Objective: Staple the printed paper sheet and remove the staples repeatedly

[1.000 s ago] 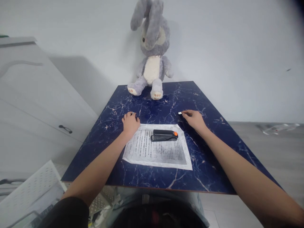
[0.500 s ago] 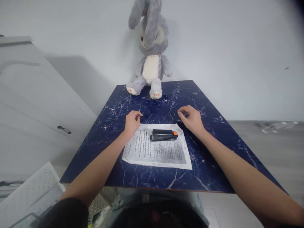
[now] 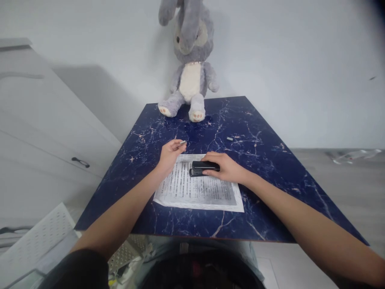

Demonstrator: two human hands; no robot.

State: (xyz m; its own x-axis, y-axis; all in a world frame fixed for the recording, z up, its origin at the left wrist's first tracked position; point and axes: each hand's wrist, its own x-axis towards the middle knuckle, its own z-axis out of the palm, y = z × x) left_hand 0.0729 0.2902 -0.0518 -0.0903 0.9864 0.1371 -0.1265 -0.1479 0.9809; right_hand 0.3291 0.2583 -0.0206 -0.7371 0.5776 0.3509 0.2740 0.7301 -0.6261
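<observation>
A black stapler point(image 3: 197, 168) lies across the printed paper sheets point(image 3: 189, 190) on the table. My right hand point(image 3: 224, 166) is closed around its right end, covering the orange part. Between the thumb and fingertips of my left hand point(image 3: 171, 152) is a small grey strip of staples point(image 3: 183, 142), held just beyond the paper's upper left corner. Another small grey staple strip point(image 3: 229, 139) rests on the table, farther away than my right hand.
The dark blue marbled table point(image 3: 264, 152) stands against a pale wall. A grey plush rabbit point(image 3: 192, 80) sits at its far edge. To the left are a white cabinet point(image 3: 60, 120) and a perforated white rack point(image 3: 48, 228) below table height.
My right hand has moved left and nearer, from the bare table onto the stapler, and a staple strip now shows where it was. My left hand has shifted slightly right with its strip.
</observation>
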